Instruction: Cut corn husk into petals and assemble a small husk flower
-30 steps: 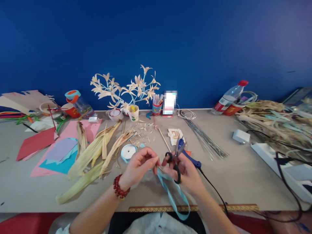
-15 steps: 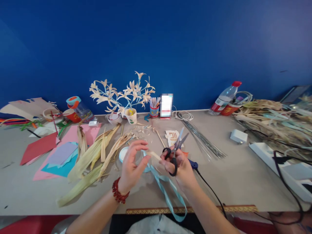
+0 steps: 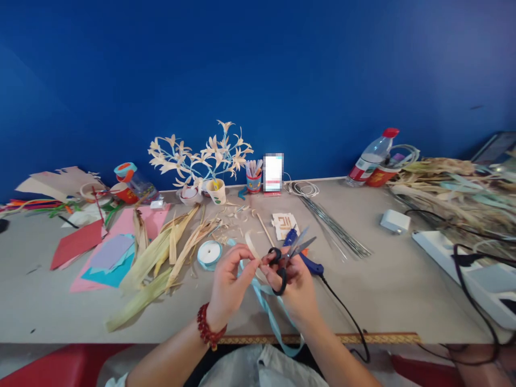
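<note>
My left hand (image 3: 228, 285), with a red bead bracelet at the wrist, pinches a pale corn husk strip (image 3: 252, 246) between thumb and fingers. The strip curves up above the fingertips. Close beside it, my right hand (image 3: 301, 295) holds black-handled scissors (image 3: 298, 248), their blades parted and pointing up and away. Its thumb and fingertips meet the strip near my left fingertips. Light blue ribbon (image 3: 274, 321) hangs below the hands past the table edge. A ribbon spool (image 3: 209, 253) lies left of them. Partly behind my right hand lies a blue glue gun (image 3: 313, 266).
Corn husks (image 3: 153, 263) and coloured paper (image 3: 78, 242) lie to the left. Husk flowers stand in a paper cup (image 3: 216, 192) at the back. Metal wires (image 3: 336, 228), a bottle (image 3: 368, 164) and a power strip (image 3: 447, 263) are on the right; a cord (image 3: 346, 306) crosses the front edge.
My hands have drawn closer together, my left hand moving right and closing its fingers on the husk strip. The strip now stands curved upward instead of stretching between the hands.
</note>
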Demonstrator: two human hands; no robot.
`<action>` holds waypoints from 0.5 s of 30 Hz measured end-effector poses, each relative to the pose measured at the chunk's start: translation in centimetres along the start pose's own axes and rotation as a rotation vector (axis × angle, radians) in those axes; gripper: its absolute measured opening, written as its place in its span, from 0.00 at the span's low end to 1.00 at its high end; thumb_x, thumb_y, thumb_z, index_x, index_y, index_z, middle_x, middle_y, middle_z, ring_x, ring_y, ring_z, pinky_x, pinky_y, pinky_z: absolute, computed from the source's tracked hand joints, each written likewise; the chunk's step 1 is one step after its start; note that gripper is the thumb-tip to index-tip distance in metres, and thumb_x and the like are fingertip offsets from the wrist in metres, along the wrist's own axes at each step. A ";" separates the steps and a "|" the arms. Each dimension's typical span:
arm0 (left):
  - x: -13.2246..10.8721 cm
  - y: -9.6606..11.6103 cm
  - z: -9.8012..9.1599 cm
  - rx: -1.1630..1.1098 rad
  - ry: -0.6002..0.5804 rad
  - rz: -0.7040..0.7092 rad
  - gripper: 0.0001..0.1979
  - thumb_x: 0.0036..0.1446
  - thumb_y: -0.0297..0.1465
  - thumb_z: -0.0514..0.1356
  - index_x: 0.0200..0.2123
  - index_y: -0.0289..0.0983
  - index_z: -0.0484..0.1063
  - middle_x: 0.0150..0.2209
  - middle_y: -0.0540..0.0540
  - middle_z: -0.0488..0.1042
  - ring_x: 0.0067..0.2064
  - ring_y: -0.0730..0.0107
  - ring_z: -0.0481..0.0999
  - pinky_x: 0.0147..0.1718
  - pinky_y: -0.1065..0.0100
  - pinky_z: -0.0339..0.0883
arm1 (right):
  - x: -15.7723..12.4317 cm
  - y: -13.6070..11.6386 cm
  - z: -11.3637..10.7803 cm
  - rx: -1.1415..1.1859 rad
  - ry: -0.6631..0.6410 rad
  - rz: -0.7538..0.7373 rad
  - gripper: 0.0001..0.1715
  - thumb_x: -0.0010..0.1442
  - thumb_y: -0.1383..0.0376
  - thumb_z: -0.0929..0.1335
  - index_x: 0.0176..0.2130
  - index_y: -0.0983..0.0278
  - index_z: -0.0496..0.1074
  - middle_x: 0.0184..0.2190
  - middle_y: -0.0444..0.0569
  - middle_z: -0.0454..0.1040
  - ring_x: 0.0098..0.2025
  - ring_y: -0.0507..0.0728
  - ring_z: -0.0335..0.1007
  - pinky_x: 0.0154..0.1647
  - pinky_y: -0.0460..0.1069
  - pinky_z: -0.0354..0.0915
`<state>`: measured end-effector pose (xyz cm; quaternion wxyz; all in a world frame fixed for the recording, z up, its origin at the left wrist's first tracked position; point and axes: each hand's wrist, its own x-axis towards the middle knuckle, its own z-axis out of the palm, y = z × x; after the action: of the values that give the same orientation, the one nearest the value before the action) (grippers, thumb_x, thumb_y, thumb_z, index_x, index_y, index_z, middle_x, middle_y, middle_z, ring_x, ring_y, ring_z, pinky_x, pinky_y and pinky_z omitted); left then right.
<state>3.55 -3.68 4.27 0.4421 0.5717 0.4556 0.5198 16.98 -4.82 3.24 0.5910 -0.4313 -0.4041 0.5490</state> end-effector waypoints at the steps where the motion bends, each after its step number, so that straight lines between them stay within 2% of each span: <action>1: 0.1 0.1 0.0 -0.037 0.000 -0.040 0.08 0.58 0.34 0.60 0.30 0.37 0.71 0.31 0.48 0.69 0.36 0.68 0.68 0.39 0.68 0.62 | -0.1 -0.1 -0.3 -0.035 -0.026 0.006 0.20 0.47 0.58 0.76 0.35 0.61 0.66 0.30 0.44 0.71 0.30 0.52 0.66 0.31 0.45 0.63; 4: 0.3 0.4 -0.2 -0.133 0.004 -0.134 0.08 0.58 0.35 0.61 0.29 0.37 0.69 0.29 0.50 0.69 0.32 0.71 0.66 0.34 0.71 0.60 | -0.4 0.1 -1.5 -0.159 -0.156 0.085 0.20 0.50 0.54 0.74 0.31 0.62 0.64 0.27 0.43 0.69 0.29 0.51 0.63 0.29 0.45 0.59; 8: 0.4 0.6 -0.5 -0.174 0.002 -0.157 0.08 0.58 0.35 0.61 0.30 0.37 0.69 0.31 0.50 0.70 0.33 0.72 0.66 0.34 0.72 0.60 | -1.1 0.9 -2.6 -0.212 -0.371 0.213 0.28 0.49 0.46 0.73 0.27 0.62 0.59 0.22 0.40 0.64 0.25 0.50 0.57 0.25 0.44 0.54; 15: 0.3 0.3 -0.8 -0.153 -0.045 -0.174 0.08 0.58 0.35 0.60 0.29 0.37 0.68 0.28 0.50 0.68 0.30 0.72 0.65 0.31 0.72 0.60 | -1.5 1.4 -3.0 -0.242 -0.431 0.262 0.31 0.46 0.42 0.73 0.28 0.62 0.59 0.23 0.39 0.61 0.24 0.49 0.54 0.23 0.44 0.51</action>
<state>2.79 -3.41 4.71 0.5379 0.5062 0.4523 0.4998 19.32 -6.46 0.98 0.3597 -0.4206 -0.5239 0.6475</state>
